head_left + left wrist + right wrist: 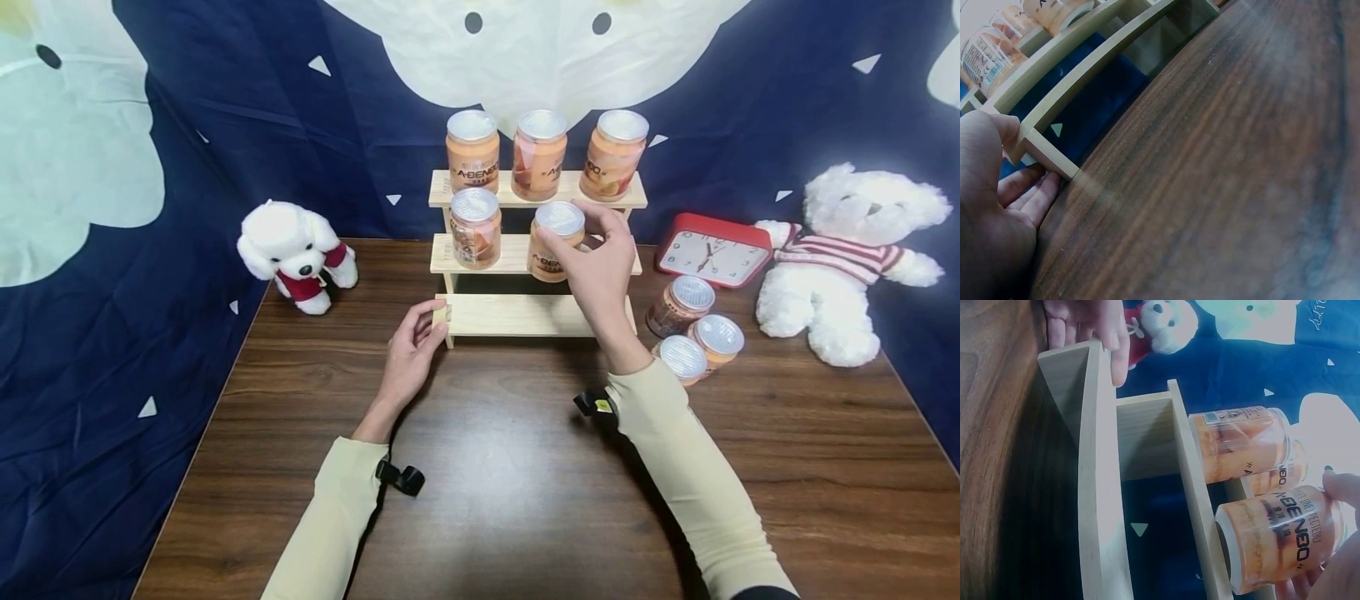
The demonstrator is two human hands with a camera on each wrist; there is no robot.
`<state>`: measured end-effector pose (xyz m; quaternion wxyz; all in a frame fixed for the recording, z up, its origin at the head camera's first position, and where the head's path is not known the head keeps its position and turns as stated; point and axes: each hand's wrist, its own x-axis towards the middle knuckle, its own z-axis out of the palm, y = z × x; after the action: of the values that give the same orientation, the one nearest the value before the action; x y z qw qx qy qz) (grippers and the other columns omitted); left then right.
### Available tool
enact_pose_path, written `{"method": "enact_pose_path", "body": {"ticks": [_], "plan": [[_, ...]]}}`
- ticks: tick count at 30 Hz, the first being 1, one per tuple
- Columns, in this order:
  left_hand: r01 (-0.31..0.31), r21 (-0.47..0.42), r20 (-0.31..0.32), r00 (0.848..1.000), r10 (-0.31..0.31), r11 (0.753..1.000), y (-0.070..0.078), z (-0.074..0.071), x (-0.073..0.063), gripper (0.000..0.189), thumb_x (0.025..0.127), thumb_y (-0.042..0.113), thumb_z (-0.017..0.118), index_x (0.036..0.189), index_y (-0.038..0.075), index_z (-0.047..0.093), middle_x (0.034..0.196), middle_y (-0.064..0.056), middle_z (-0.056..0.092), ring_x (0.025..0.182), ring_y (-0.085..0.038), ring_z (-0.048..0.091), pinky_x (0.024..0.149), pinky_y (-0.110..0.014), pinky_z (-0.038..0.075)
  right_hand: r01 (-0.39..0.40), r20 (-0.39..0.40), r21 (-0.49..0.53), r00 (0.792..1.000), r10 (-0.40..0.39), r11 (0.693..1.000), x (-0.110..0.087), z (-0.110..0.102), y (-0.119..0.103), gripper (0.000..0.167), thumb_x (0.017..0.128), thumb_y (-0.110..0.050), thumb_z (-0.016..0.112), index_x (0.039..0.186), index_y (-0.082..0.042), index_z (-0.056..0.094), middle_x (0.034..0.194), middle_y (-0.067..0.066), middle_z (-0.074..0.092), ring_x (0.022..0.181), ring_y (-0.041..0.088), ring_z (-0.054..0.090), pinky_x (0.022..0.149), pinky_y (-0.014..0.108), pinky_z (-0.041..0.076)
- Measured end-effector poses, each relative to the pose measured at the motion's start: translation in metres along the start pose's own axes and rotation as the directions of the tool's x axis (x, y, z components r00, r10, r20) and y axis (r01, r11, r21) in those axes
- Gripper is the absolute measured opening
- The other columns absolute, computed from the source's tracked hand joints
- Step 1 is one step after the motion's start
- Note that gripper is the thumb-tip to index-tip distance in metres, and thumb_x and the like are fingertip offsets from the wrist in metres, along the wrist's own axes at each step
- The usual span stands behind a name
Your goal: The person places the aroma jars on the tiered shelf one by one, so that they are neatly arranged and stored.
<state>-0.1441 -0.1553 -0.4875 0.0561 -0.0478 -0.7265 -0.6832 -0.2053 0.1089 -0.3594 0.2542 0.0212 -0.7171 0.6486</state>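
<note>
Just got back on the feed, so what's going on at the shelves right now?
A person's right hand grips a can at the middle shelf, beside another can; whether the held one fully rests on the wood is hard to tell. The left hand holds the left end of the bottom shelf. Three cans stand on the top shelf, and three more cans are on the table to the right, near the red clock.

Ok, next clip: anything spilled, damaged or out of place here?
Nothing clearly stands out; no spill or damage shows. The can in the right hand hangs slightly past the front edge of the middle shelf, but since the hand holds it, that hardly looks odd.
</note>
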Motion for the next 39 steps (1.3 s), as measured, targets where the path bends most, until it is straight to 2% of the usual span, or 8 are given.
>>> {"method": "enact_pose_path", "body": {"ticks": [4,10,23,34,39], "plan": [[-0.004,0.002,0.0,1.0,0.004,1.0,0.0,0.0,0.0,0.04,0.111,0.003,0.065,0.151,-0.001,0.06,0.15,-0.023,0.066,0.135,-0.019,0.064,0.112,-0.021,0.053,0.008,-0.007,-0.01,1.0,-0.008,1.0,0.004,0.005,0.0,0.054,0.082,-0.012,0.1,0.129,0.002,0.078,0.119,0.0,0.059,0.109,0.007,0.058,0.095,0.025,0.06],[-0.002,0.01,0.002,1.0,0.002,1.0,0.0,0.0,0.001,0.04,0.111,0.003,0.065,0.151,0.0,0.06,0.15,-0.023,0.066,0.134,-0.019,0.065,0.111,-0.021,0.054,0.005,-0.018,-0.043,1.0,-0.006,0.999,0.006,0.011,0.0,0.054,0.082,-0.014,0.1,0.129,0.001,0.078,0.113,-0.003,0.057,0.11,0.004,0.052,0.094,0.022,0.058],[0.002,0.01,-0.005,1.0,-0.002,1.0,0.0,0.001,0.001,0.039,0.112,0.004,0.065,0.151,0.0,0.061,0.148,-0.023,0.067,0.132,-0.015,0.065,0.111,-0.02,0.053,0.011,-0.054,-0.072,0.998,-0.015,0.997,0.012,0.023,0.005,0.056,0.081,-0.018,0.101,0.129,-0.001,0.079,0.11,-0.002,0.056,0.107,0.004,0.052,0.089,0.021,0.055],[0.02,0.02,-0.006,1.0,-0.019,1.0,0.002,0.001,0.001,0.04,0.112,0.004,0.065,0.151,0.001,0.061,0.148,-0.023,0.067,0.137,-0.026,0.064,0.111,-0.021,0.053,0.03,-0.057,-0.046,0.998,-0.033,0.998,0.011,0.024,0.011,0.063,0.08,-0.019,0.102,0.134,-0.001,0.077,0.117,0.007,0.057,0.105,0.008,0.057,0.09,0.021,0.056],[0.016,0.019,-0.006,1.0,-0.016,1.0,0.002,0.001,0.0,0.039,0.112,0.004,0.065,0.151,0.002,0.061,0.148,-0.022,0.068,0.136,-0.024,0.064,0.111,-0.021,0.053,0.029,-0.049,-0.069,0.998,-0.032,0.997,0.011,0.018,0.008,0.066,0.079,-0.018,0.103,0.136,0.0,0.075,0.114,0.005,0.059,0.104,0.008,0.057,0.094,0.03,0.057]]}}
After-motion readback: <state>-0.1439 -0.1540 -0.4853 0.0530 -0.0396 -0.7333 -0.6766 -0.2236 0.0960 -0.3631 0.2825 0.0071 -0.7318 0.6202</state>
